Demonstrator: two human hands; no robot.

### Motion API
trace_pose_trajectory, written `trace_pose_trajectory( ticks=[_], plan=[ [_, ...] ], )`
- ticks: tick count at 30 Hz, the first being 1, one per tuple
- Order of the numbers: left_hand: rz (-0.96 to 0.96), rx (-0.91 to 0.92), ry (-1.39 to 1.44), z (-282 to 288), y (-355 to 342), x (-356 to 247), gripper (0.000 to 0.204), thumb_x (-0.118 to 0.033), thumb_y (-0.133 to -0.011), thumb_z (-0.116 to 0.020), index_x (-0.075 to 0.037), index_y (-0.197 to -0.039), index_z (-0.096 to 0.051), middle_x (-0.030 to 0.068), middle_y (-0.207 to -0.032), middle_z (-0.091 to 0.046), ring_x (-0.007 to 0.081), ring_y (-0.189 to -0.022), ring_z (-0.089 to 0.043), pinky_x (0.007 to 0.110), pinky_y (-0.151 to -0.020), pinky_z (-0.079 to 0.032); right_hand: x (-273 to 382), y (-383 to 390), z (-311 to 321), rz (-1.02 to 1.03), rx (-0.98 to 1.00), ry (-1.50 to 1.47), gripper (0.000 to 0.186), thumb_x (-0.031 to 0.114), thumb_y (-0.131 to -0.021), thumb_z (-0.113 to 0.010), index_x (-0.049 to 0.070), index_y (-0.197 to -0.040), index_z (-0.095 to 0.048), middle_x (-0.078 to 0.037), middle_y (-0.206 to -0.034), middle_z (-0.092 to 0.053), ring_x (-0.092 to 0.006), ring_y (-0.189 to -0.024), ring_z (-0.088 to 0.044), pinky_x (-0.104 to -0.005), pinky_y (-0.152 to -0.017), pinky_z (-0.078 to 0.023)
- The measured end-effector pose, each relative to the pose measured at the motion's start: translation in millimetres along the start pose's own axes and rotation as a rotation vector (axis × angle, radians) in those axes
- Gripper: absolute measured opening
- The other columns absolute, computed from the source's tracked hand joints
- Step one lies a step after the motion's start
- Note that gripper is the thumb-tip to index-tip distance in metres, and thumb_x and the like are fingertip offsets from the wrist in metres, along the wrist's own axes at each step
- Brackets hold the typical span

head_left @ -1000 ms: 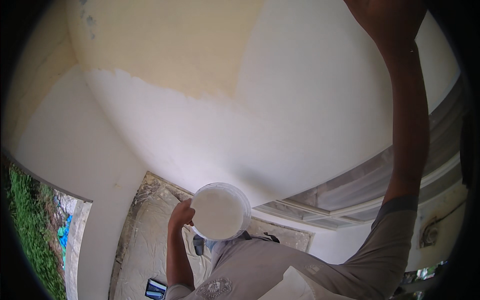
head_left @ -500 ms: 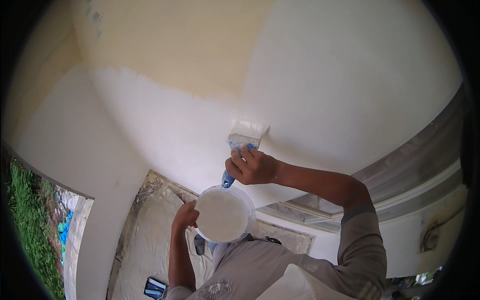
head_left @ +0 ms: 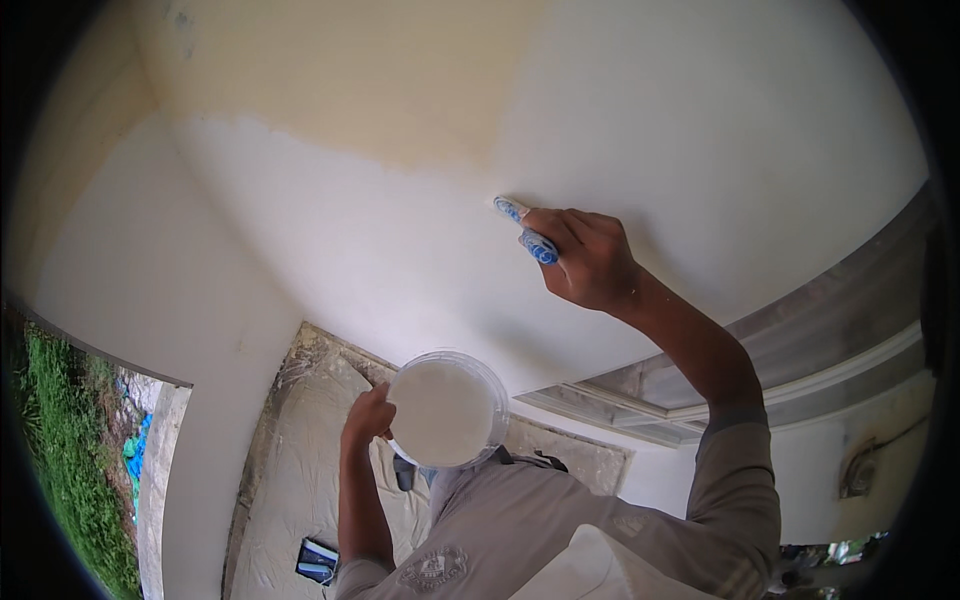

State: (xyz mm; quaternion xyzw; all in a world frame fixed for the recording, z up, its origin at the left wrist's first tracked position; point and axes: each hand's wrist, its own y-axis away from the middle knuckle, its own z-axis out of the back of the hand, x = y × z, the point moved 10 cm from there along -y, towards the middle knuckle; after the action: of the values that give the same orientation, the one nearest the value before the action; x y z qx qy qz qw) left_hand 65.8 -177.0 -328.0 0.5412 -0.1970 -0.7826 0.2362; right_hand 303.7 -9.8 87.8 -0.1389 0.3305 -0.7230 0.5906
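My right hand (head_left: 590,258) is closed round the blue-and-white handle of a paintbrush (head_left: 538,246). The brush is raised against the wall (head_left: 620,120), near the lower right corner of a yellowish patch (head_left: 370,80); its bristles hardly show at this angle. Around that patch the wall is coated white. Lower down, my left hand (head_left: 370,414) grips the rim of a round, clear-sided tub (head_left: 502,400) of off-white paint (head_left: 442,415). The tub is held in front of my body, its open top facing up.
A window with a pale frame (head_left: 800,390) runs along the right. Plastic sheeting (head_left: 290,480) covers the floor at lower left, with a dark blue tray (head_left: 317,561) on it. Grass (head_left: 65,450) shows beyond the wall's edge at far left.
My right hand has moved the paintbrush up and to the right, from just above the tub to near the yellowish patch, and turned it edge-on. My left hand still holds the tub.
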Motion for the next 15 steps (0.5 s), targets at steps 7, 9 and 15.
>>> trace_pose_trajectory(
  ticks=[7,9,15],
  plan=[
    [0.024,0.005,0.063,6,3,1,0.048,-0.005,-0.082,-0.060,0.008,-0.126,-0.074,0.0189,-0.086,-0.076,0.0268,-0.056,-0.073,0.039,-0.051,-0.058,-20,-156,196,0.167,-0.214,0.313,0.013,0.005,-0.102,-0.081,-0.001,-0.113,-0.078,-0.014,-0.103,-0.085,-0.0256,-0.090,-0.086,-0.0324,-0.079,-0.066],
    [0.013,-0.012,0.073,8,9,-8,0.048,-0.006,-0.082,-0.060,0.007,-0.127,-0.074,0.0186,-0.088,-0.076,0.0264,-0.057,-0.074,0.039,-0.052,-0.058,-43,-186,254,0.270,-0.312,0.415,0.016,0.009,-0.104,-0.079,0.000,-0.117,-0.078,-0.013,-0.105,-0.086,-0.0234,-0.093,-0.085,-0.0312,-0.078,-0.067],
    [0.020,0.058,0.040,2,3,-20,0.050,-0.007,-0.082,-0.063,0.006,-0.131,-0.070,0.0177,-0.090,-0.075,0.0281,-0.058,-0.074,0.041,-0.054,-0.058,-19,-228,336,0.303,-0.490,0.478,0.008,0.006,-0.100,-0.076,-0.001,-0.098,-0.072,-0.009,-0.082,-0.075,-0.0120,-0.070,-0.071,-0.0284,-0.064,-0.054]
  ],
)
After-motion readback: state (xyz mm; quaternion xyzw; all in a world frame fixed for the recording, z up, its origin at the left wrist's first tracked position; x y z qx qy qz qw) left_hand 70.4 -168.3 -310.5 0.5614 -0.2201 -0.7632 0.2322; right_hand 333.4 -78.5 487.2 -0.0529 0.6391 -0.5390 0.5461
